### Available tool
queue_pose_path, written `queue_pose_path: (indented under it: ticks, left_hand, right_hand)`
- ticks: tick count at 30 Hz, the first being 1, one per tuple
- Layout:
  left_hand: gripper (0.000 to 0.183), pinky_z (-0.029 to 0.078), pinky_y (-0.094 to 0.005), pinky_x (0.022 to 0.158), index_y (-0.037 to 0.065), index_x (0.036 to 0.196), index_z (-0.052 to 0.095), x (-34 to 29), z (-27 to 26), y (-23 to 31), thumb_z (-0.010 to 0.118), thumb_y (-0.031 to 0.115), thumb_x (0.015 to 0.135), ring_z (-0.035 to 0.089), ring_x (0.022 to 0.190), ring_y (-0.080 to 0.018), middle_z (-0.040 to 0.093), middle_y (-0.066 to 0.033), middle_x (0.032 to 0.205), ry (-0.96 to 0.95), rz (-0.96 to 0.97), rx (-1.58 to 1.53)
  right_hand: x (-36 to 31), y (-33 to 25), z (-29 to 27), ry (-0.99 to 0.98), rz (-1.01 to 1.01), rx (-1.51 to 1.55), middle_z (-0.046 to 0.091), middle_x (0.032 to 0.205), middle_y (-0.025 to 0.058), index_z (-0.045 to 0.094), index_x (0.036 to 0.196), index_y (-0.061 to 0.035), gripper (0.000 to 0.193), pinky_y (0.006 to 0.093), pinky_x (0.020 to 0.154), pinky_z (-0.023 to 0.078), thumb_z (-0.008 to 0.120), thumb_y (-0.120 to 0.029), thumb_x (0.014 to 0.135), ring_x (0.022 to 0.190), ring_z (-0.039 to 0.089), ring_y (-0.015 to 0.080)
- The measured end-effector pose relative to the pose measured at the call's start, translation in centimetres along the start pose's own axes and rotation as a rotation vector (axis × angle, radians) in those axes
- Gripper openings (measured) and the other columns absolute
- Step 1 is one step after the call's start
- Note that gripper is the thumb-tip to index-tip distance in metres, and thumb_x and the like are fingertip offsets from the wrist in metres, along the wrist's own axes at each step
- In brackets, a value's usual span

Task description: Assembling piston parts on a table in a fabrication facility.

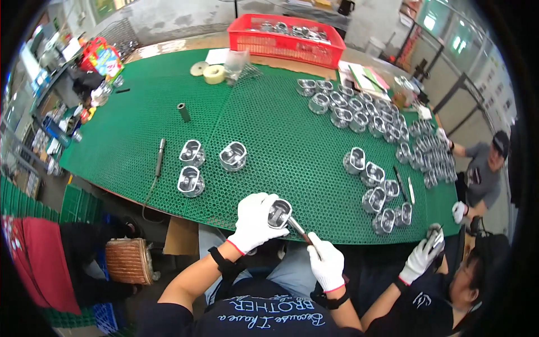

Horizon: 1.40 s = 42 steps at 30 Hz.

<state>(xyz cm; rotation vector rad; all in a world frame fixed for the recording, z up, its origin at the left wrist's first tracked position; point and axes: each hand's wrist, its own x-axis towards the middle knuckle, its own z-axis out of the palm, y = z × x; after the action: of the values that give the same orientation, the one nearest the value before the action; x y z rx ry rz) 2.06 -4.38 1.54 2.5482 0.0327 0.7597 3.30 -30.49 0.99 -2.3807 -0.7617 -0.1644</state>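
Note:
My left hand [251, 222], in a white glove, is closed around a silver piston [277, 214] at the near edge of the green mat, its hollow side facing up. In my gloved right hand [327, 264] is a slim hand tool [297, 227] with a bright metal shaft and a brown handle. The shaft's far end meets the piston's rim; whether it reaches inside cannot be made out. Ahead and to the left stand three pistons, the nearest being one piston [191, 181] with its open side up. Farther left lies a corded pen-shaped tool [160, 158].
A green perforated mat [269, 129] covers the table. More pistons [373, 174] stand in groups on the right. A red crate [286, 48] of parts, a tape roll [214, 74] and a short metal tube [183, 112] lie beyond. A co-worker's gloved hand [420, 261] is close on my right.

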Motion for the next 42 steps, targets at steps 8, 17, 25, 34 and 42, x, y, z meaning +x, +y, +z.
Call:
queue_pose_path:
  ticks: [8,17,25,34,42]
  left_hand:
    - [0.069,0.050,-0.0472,0.087,0.010,0.113,0.067,0.9,-0.4,0.9,0.095,0.038,0.056,0.060,0.096,-0.0341,0.066,-0.0093,0.106,-0.215,-0.037,-0.176]
    - [0.068,0.049,-0.0469,0.086,0.012,0.113,0.065,-0.4,0.2,-0.5,0.093,0.030,0.053,0.060,0.097,-0.0336,0.066,-0.0076,0.105,-0.133,-0.010,-0.247]
    - [0.079,0.050,-0.0518,0.102,0.008,0.119,0.065,-0.7,2.1,-1.7,0.094,0.035,0.051,0.059,0.120,-0.0417,0.060,-0.0210,0.129,-0.034,0.035,-0.154]
    - [0.086,0.047,-0.0551,0.106,0.005,0.123,0.062,-0.5,2.7,-2.3,0.098,0.035,0.051,0.057,0.123,-0.0444,0.063,-0.0189,0.124,-0.148,0.127,-0.221]
    - [0.089,0.048,-0.0515,0.101,0.010,0.130,0.064,-0.3,-0.2,-1.9,0.097,0.044,0.055,0.060,0.114,-0.0407,0.067,-0.0154,0.119,-0.173,0.085,-0.122]
  right_hand:
    - [1.7,1.2,-2.9,-0.208,-0.156,-0.164,0.064,0.077,0.0056,0.067,0.134,-0.0223,0.037,0.0417,0.056,0.053,0.068,-0.029,0.098,0.065,0.067,0.0269]
    - [0.8,0.2,-0.6,-0.263,-0.001,-0.063,0.067,0.086,0.0121,0.067,0.128,-0.0130,0.034,0.0457,0.066,0.056,0.060,-0.035,0.103,0.076,0.070,0.0320]
    - [5.6,-2.6,4.5,-0.177,-0.040,0.086,0.069,0.096,0.0158,0.065,0.113,-0.0083,0.027,0.0475,0.073,0.057,0.055,-0.032,0.105,0.086,0.070,0.0337]
    - [3.9,-1.1,1.6,-0.263,0.020,0.001,0.068,0.090,0.0147,0.067,0.111,-0.0109,0.029,0.0481,0.072,0.057,0.055,-0.036,0.104,0.082,0.071,0.0354]
    - [-2.0,2.2,-3.2,-0.014,0.129,0.078,0.076,0.095,0.0135,0.077,0.115,-0.0109,0.027,0.0426,0.074,0.059,0.072,-0.028,0.095,0.085,0.074,0.0312]
